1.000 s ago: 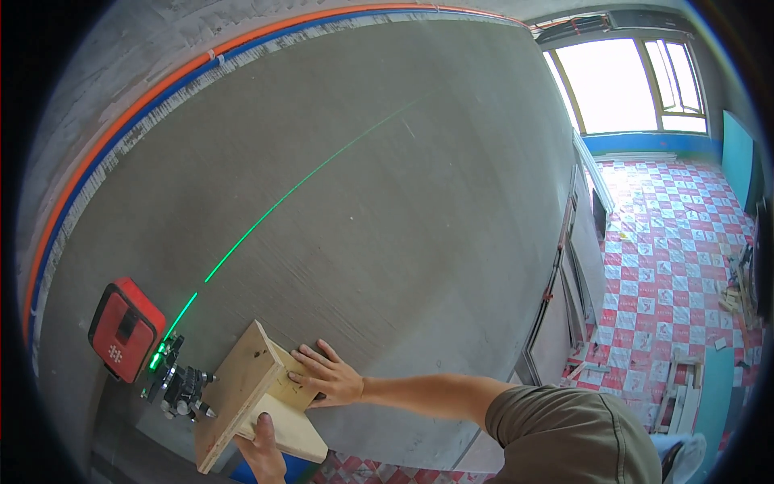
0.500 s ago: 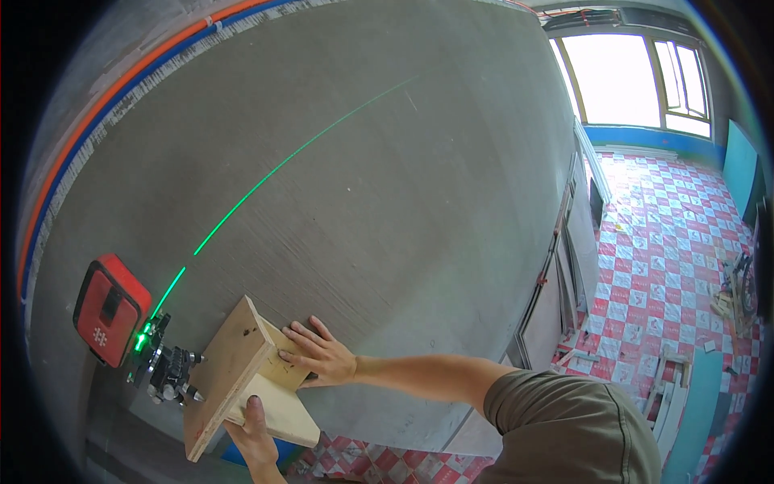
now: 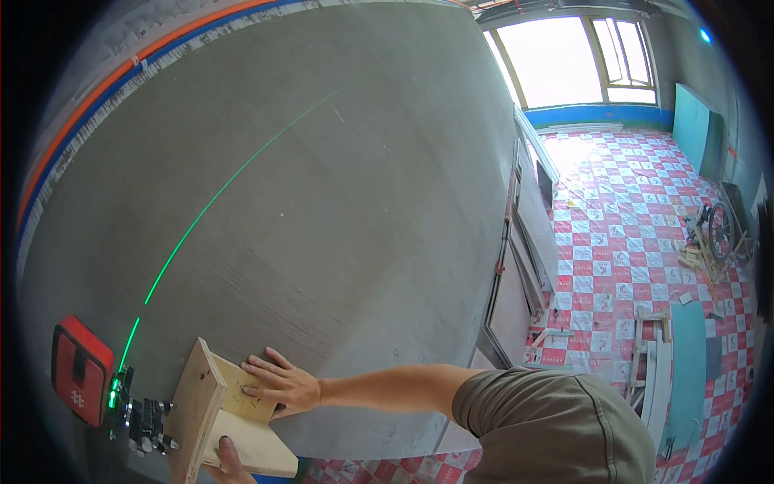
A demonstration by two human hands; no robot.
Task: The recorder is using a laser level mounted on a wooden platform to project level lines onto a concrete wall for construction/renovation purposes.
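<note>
Right hand (image 3: 280, 383): laid flat, fingers spread, palm pressing the upper face of the wood bracket (image 3: 226, 415) toward the wall (image 3: 339, 210); not curled round anything.
Left hand (image 3: 228, 464): only partly in view at the lower edge, fingers under the bracket's lower board; closed or open, cannot tell.
Wood bracket: pale plywood, boards joined at an angle, held against the lower part of the wall, tilted, just right of the laser level (image 3: 81, 369).
Laser level: red box on a dark mount, near the wall, close beside the bracket's left edge, glowing green.
Laser line (image 3: 211, 206): thin green streak running up across the grey wall from the level.
Floor (image 3: 629, 218): red-and-white checks, wood offcuts scattered at right.
Window (image 3: 572, 60): bright, at top right.
</note>
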